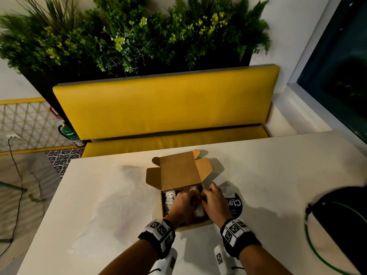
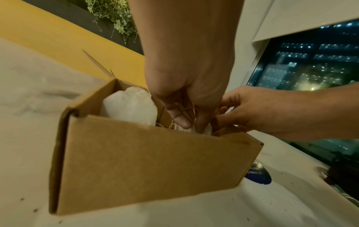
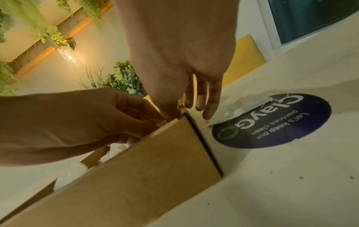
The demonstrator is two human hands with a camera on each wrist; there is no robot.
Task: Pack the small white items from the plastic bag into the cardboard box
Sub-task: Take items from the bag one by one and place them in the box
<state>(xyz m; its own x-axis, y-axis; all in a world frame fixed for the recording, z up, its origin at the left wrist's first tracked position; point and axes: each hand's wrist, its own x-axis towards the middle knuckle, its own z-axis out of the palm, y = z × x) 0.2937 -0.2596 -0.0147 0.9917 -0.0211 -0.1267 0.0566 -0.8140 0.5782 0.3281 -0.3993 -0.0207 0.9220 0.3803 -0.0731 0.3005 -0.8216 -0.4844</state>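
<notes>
The open cardboard box [image 1: 178, 169] stands mid-table with its lid raised. One white drawstring pouch [image 1: 170, 197] stands in its left half, also seen in the left wrist view [image 2: 130, 107]. My left hand [image 1: 193, 197] reaches down into the right half and pinches another white pouch [image 2: 204, 130] with its fingertips [image 2: 182, 122]. My right hand [image 1: 202, 196] meets it from the right, with thumb and forefinger closed on the same pouch at the box's right corner [image 3: 170, 116]; its other fingers [image 3: 209, 110] hang outside the wall. The crumpled plastic bag [image 3: 239, 107] lies right of the box.
A round dark blue sticker [image 3: 272, 122] lies on the white table [image 1: 99, 215] under the bag. A black object with a green cable [image 1: 337, 225] sits at the right edge. A yellow bench [image 1: 158, 108] runs behind the table.
</notes>
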